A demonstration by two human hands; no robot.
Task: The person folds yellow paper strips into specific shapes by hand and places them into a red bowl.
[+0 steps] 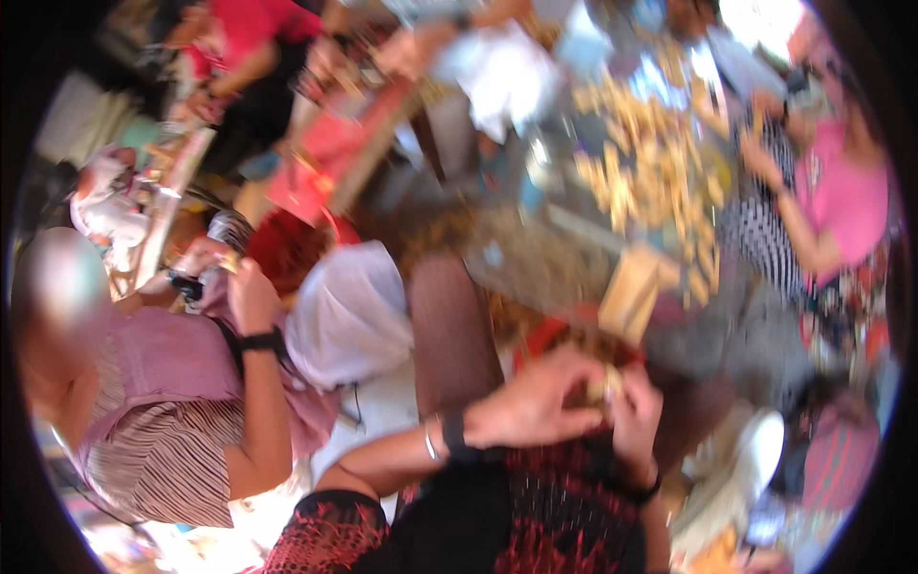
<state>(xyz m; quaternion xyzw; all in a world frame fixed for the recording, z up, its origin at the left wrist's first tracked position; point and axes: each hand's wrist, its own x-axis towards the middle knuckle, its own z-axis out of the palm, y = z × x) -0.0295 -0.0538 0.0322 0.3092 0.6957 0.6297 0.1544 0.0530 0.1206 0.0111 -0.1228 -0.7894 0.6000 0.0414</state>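
Crowded workshop, seated workers (pixel 172 354), heaped tan pieces (pixel 660 177)

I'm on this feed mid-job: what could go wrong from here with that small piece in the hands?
1. The yellowish piece sits at the fingertips of the left hand and right hand, so it might slip and drop.
2. The fingers of both hands crowd around it, so one could get pinched; blur hides exactly how they grip.
3. A co-worker's forearm is raised on the left, so a wide swing of the left elbow might bump it.
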